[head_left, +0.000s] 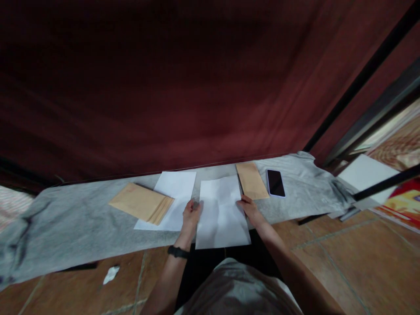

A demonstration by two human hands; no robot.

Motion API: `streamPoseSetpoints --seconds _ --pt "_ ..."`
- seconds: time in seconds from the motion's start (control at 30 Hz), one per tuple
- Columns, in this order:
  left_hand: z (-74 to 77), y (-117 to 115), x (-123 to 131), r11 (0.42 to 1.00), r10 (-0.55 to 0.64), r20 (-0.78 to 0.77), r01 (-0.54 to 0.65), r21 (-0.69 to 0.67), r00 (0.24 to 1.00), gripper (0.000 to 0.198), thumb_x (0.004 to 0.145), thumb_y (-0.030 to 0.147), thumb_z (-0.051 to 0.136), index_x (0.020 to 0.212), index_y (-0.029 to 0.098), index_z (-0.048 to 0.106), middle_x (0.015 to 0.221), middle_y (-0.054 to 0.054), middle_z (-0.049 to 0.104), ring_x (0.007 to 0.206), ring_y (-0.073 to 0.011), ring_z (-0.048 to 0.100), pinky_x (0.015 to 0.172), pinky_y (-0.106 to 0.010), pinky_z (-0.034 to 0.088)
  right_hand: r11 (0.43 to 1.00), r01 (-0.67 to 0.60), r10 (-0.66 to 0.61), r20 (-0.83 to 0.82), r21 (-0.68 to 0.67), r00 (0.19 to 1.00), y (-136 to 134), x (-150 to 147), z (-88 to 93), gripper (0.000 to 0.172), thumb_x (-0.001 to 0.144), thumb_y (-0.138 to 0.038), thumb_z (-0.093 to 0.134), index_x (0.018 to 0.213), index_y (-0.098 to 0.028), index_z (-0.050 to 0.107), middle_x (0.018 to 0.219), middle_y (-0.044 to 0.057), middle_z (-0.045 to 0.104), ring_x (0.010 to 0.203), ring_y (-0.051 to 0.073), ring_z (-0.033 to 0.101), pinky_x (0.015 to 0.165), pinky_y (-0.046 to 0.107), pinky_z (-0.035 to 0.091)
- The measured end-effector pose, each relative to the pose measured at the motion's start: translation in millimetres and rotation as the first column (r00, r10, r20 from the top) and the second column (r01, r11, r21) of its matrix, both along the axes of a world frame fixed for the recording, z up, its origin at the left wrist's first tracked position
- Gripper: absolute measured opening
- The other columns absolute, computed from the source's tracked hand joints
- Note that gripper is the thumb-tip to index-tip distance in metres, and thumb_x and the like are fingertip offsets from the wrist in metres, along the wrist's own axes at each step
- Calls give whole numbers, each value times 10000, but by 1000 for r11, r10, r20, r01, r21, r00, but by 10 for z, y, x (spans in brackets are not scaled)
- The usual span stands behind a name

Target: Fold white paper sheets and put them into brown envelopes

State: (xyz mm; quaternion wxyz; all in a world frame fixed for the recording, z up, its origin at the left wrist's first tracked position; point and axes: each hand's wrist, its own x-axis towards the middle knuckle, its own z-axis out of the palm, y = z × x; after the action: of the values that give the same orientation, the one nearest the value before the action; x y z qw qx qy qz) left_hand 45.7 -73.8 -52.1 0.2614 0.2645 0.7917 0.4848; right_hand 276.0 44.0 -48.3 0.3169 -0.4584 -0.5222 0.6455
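White, creased rectangular paper [221,214] stretched between the left hand [192,213] and right hand [250,207], set apart, each pinching one side edge over the grey cloth-covered table [82,232].

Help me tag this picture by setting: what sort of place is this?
Probably an improvised indoor workspace: brown envelopes lie on a grey cloth-covered surface above a tiled floor.

White paper sheet [220,214], open, faintly creased, overhanging grey cloth [85,223]
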Motion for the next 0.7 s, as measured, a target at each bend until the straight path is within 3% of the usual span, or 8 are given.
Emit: streamPoseSetpoints --seconds 0.1,0.2,0.33,0.53,0.7 --pt "60 -3 -13 997 81 89 -82 8 993 326 846 268 649 1153 166 606 989 -66 721 952 -193 703 832 -310 532 999 -33 33 -14 -19 999 -1 71 152 262 649 -467 649 815 -267 612 750 19 711 687 226 636 593 315 476" --pt "170 -3 3 992 110 315 -122 19 943 251 832 250 675 1069 179 633 957 -64 741 908 -188 721 788 -301 546 997 -61 56 -87 -56 995 7 99 348 253 653 -427 687 833 -259 629 790 26 731 700 227 652 614 316 488" --pt "317 5 55 993 -27 623 -49 105 782 197 828 255 711 1005 196 647 959 -73 767 897 -179 734 812 -302 554 992 -91 73 -195 -87 978 44 115 609 284 633 -373 747 864 -235 654 818 21 744 721 213 657 648 298 491" --pt "514 69 40 978 -199 668 108 177 717 256 853 387 726 988 170 714 945 -90 770 827 -163 723 724 -258 546 987 -149 133 -209 -61 969 172 119 846 252 628 -329 759 841 -219 682 769 -5 738 664 173 631 605 258 466" --pt "612 155 -62 988 -136 703 44 147 698 219 868 359 721 986 175 734 926 -87 763 811 -158 713 701 -254 545 978 -206 192 -228 -41 955 266 95 1034 211 644 -312 756 820 -212 698 735 -5 734 620 160 612 589 251 470"
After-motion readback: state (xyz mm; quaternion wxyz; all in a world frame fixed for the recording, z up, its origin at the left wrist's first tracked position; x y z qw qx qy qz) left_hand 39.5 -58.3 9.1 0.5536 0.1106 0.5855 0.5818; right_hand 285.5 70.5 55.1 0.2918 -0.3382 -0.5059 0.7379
